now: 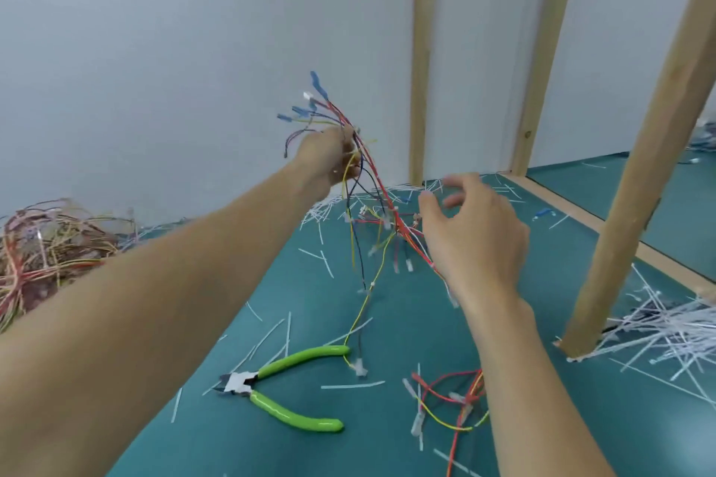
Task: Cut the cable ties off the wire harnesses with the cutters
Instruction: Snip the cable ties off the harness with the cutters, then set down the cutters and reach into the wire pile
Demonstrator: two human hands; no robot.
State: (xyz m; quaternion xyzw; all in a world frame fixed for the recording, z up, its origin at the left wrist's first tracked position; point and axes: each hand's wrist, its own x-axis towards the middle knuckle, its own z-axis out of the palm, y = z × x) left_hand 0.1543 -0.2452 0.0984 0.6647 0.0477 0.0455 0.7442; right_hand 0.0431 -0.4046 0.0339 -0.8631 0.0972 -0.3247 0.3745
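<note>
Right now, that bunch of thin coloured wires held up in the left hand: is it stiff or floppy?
Probably floppy: below the left hand the bunch of thin coloured wires droops toward the green table, strands splaying apart. Likely light, since one hand holds it aloft. It may snag; loose ends dangle in all directions.

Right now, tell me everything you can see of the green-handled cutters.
The cutters lie flat on the teal table top, in front of the person and between the two forearms. Neither hand touches them. They have two glossy lime-green handles, which look plastic-coated, spread apart in a V that opens to the right, and a short metal head with a dark pivot that points left. A thin yellow wire runs down past the tip of the upper handle, and white cut tie pieces lie scattered around them.
</note>
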